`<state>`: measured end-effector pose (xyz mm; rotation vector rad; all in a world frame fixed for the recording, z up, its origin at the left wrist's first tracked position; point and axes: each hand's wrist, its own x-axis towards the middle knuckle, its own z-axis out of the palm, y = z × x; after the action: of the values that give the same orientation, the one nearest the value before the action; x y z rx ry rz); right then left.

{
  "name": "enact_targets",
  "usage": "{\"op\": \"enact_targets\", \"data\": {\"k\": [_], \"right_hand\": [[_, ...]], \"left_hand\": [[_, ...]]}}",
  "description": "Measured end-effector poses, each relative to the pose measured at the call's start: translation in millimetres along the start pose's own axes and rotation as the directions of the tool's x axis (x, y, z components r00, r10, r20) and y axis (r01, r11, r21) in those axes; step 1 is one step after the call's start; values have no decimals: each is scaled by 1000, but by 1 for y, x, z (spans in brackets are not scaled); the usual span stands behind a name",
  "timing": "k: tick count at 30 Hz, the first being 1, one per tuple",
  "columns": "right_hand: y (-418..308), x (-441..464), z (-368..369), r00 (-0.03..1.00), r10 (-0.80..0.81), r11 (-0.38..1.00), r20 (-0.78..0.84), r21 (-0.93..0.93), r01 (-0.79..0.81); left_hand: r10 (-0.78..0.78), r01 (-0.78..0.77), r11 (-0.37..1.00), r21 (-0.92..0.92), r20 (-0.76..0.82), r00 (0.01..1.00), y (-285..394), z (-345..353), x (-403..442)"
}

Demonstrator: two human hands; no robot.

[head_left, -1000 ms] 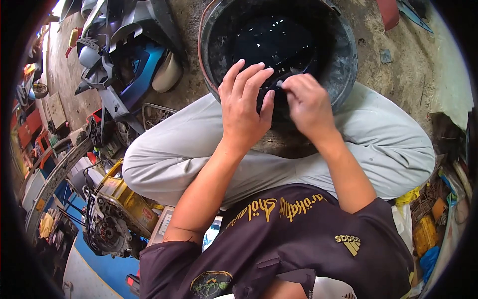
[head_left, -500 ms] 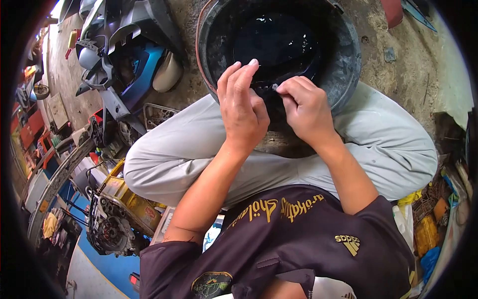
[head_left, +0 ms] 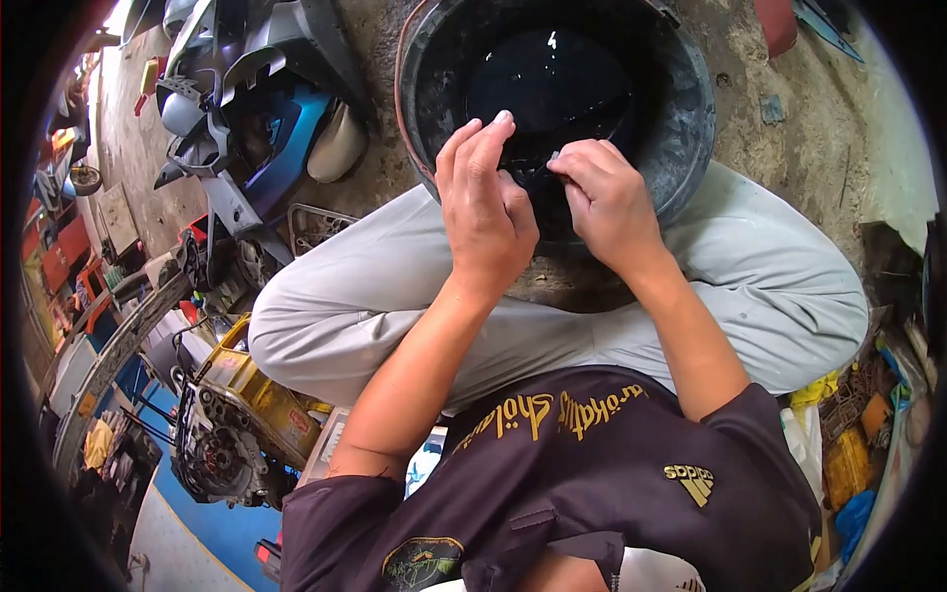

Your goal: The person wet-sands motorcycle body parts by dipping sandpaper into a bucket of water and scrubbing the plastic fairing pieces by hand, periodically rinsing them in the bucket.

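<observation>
Over the near side of a black bucket (head_left: 688,128), both my hands are raised close together but apart. Dark liquid (head_left: 543,84) with bright glints lies inside the bucket. My left hand (head_left: 483,212) has its index and middle fingers raised and its thumb bent inward; a dark object, hard to make out, shows beside the thumb. My right hand (head_left: 612,202) is closed in a pinch, with a small pale piece (head_left: 553,158) at its fingertips. What that piece is cannot be made out.
Grey and blue plastic fairings (head_left: 286,148) lie on the floor at the upper left. An engine part (head_left: 222,449) and a yellow container (head_left: 266,395) stand at the lower left. My crossed legs (head_left: 365,286) flank the bucket's near side. Assorted scrap (head_left: 848,464) lies at the right.
My left hand's fingers have drawn closer together and its thumb has bent inward since the earliest frame. My right hand has shifted slightly, still pinching the pale piece.
</observation>
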<state>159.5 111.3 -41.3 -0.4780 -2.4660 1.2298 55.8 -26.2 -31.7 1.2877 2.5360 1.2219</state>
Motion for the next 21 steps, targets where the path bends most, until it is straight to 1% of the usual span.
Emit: {"op": "enact_targets", "data": {"k": [3,6,7,10,11,15,18,21], "right_hand": [[-16,0,-9,991,111,989,70,88,-117],[-5,-5,-12,983,166,982,79,74,-171],[-3,-6,-12,983,171,984,74,29,-173],[-20,-3,-9,986,137,984,91,98,-146],[-19,-1,-10,981,154,980,118,110,-167],[-4,-6,-8,978,185,976,99,95,-194],[-20,-2,-8,982,168,965,87,190,-182],[-4,-8,-9,986,140,982,95,116,-151]], "left_hand": [[18,-19,999,27,10,1000,1,-2,-3],[37,-40,997,64,57,998,6,-5,-6],[40,-46,996,79,75,996,7,-4,-6],[26,-30,997,69,68,997,7,-5,-5],[29,-33,997,74,64,998,7,-4,-7],[47,-50,995,85,40,998,4,1,-7],[35,-38,994,102,28,999,4,0,-5],[42,-45,993,105,27,999,6,1,-6]]}}
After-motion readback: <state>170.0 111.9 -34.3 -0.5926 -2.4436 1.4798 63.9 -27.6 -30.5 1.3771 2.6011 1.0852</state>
